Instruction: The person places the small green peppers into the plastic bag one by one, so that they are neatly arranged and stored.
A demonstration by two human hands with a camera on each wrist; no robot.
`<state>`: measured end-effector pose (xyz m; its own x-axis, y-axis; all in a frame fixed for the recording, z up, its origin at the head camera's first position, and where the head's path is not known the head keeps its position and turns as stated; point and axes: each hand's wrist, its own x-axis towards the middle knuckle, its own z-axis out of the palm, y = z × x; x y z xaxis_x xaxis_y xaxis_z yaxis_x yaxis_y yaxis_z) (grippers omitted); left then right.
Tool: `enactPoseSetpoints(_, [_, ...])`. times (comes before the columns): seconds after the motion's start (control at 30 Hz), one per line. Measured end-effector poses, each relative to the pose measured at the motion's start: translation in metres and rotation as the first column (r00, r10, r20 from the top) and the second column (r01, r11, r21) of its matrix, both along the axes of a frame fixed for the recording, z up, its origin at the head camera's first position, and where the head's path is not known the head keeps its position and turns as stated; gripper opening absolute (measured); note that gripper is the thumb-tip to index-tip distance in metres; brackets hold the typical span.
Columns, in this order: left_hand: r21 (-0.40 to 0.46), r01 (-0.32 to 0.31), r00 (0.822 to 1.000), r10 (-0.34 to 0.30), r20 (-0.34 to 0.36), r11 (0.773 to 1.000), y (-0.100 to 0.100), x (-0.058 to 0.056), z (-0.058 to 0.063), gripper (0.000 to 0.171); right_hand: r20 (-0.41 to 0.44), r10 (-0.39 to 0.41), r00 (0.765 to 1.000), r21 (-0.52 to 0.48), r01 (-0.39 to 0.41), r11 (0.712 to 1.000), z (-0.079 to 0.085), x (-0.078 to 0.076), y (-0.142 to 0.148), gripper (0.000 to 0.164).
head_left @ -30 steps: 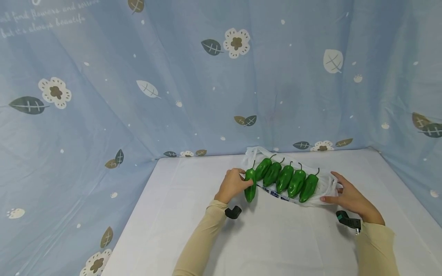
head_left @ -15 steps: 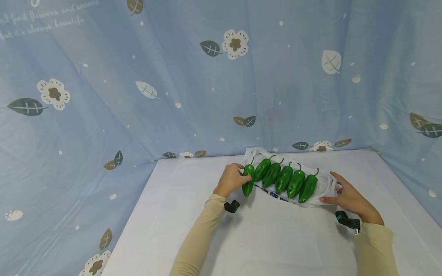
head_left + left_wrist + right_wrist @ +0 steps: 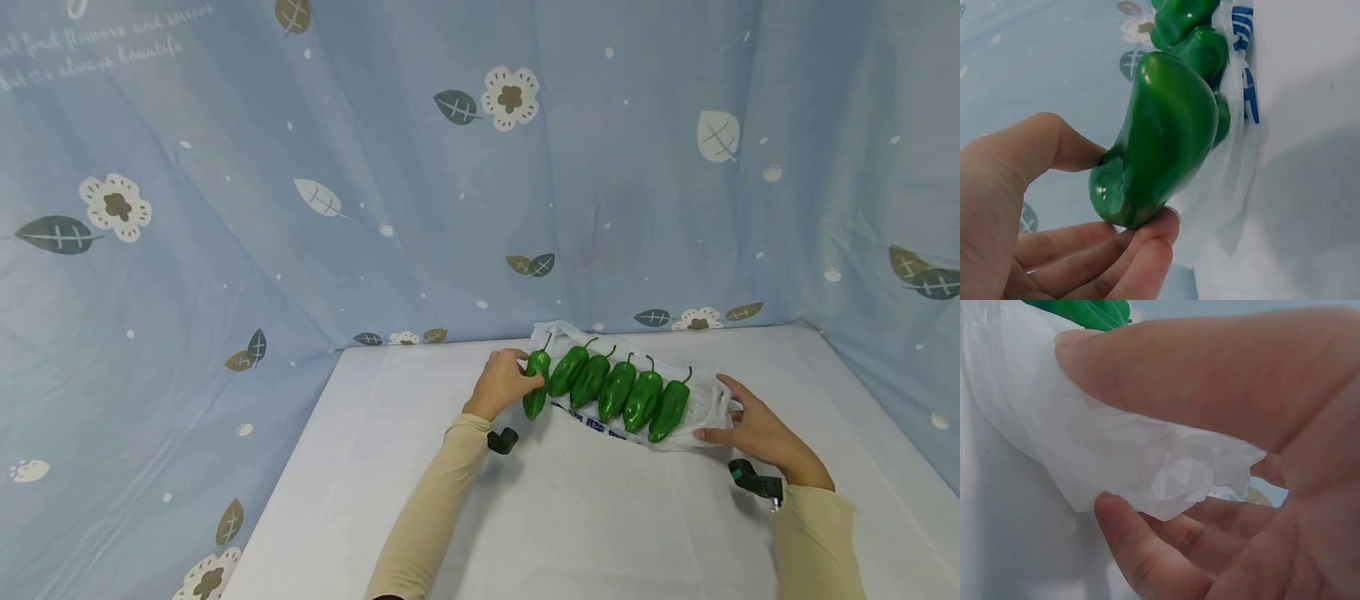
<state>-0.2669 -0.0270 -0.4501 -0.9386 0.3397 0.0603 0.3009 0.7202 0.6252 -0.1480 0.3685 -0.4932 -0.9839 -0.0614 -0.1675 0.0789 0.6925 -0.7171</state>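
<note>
A green pepper [image 3: 536, 404] with a curved stem is pinched between the thumb and fingers of my left hand [image 3: 495, 386], at the left end of a row of several green peppers [image 3: 617, 392]. The left wrist view shows this pepper [image 3: 1175, 125] up close, the thumb on one side and fingertips under its end. The row lies on a white plastic bag [image 3: 703, 408] with blue print. At the bag's right end, my right hand [image 3: 765, 432] grips it, thumb above the plastic [image 3: 1116, 450] and fingers below in the right wrist view.
A white-covered table [image 3: 585, 525] carries everything. Behind it hangs a blue curtain [image 3: 622, 208] patterned with leaves and flowers. A black wrist device sits at each wrist, the left one [image 3: 502, 441] and the right one [image 3: 753, 479].
My left hand has moved the pepper slightly left and away from me, up toward the far left end of the row. The right hand and the other peppers have stayed put.
</note>
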Motion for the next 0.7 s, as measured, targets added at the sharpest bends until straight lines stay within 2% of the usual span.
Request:
enactPoseSetpoints(0.23, [0.001, 0.03, 0.999, -0.03, -0.03, 1.0, 0.003, -0.01, 0.002, 0.052, 0.003, -0.004, 1.0, -0.012, 0.004, 1.0, 0.001, 0.0, -0.001, 0.121])
enactPoseSetpoints(0.5, [-0.051, 0.038, 0.999, -0.04, -0.034, 0.998, 0.006, -0.017, 0.004, 0.052, 0.014, -0.013, 1.0, -0.005, 0.013, 1.0, 0.002, 0.0, -0.001, 0.122])
enactPoseSetpoints(0.7, [-0.031, 0.079, 0.996, -0.08, -0.049, 0.996, 0.009, -0.022, 0.006, 0.052, 0.002, -0.009, 1.0, -0.002, 0.009, 1.0, 0.001, 0.001, -0.001, 0.12])
